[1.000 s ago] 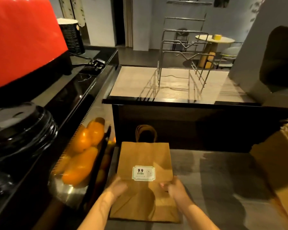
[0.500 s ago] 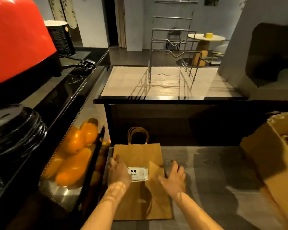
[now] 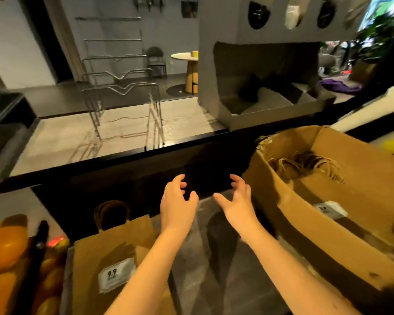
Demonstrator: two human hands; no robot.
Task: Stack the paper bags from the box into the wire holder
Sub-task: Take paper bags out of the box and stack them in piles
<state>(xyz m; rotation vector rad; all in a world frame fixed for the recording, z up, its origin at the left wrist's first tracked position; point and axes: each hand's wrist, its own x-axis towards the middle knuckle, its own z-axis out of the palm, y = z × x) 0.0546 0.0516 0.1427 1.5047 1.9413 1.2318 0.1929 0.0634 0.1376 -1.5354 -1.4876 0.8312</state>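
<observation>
Let go of paper bag (image 3: 114, 253); flat on lower counter (image 3: 214, 276), left. Left hand (image 3: 178, 201) and right hand (image 3: 237, 202) lifted off, empty, fingers loosely spread, beside cardboard box (image 3: 305, 201). Wire holder (image 3: 121, 87) unfilled; probably fetching another bag.

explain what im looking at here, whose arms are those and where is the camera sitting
There is no machine: these are a person's two bare arms, filmed by a wide-angle camera worn on their head, looking forward and down. The left hand and right hand are in the air with fingers loosely curled, holding nothing. One brown paper bag lies flat on the grey lower counter. A cardboard box on the right holds more bags. The wire holder stands empty on the raised wooden counter behind. Orange fruit sits far left.
</observation>
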